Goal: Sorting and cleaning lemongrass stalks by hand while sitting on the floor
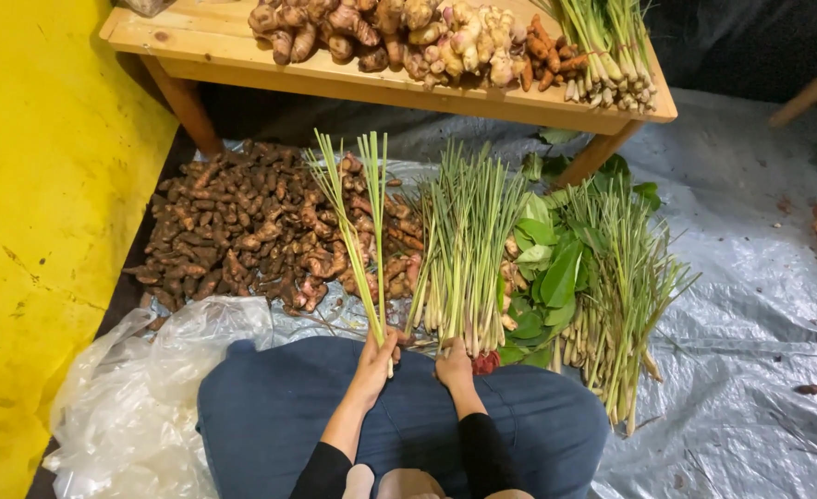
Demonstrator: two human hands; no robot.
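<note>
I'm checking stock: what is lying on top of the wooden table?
On the wooden table lie a pile of knobbly roots, small orange roots and a bundle of lemongrass stalks. The table's far side is out of frame.

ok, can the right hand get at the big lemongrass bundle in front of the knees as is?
Probably yes. The right hand already rests at the base of the lemongrass bundle, nothing between them. The left hand holds a few separate stalks off to the side.

Market stall: roots heaped on wooden table and tarp.
</note>
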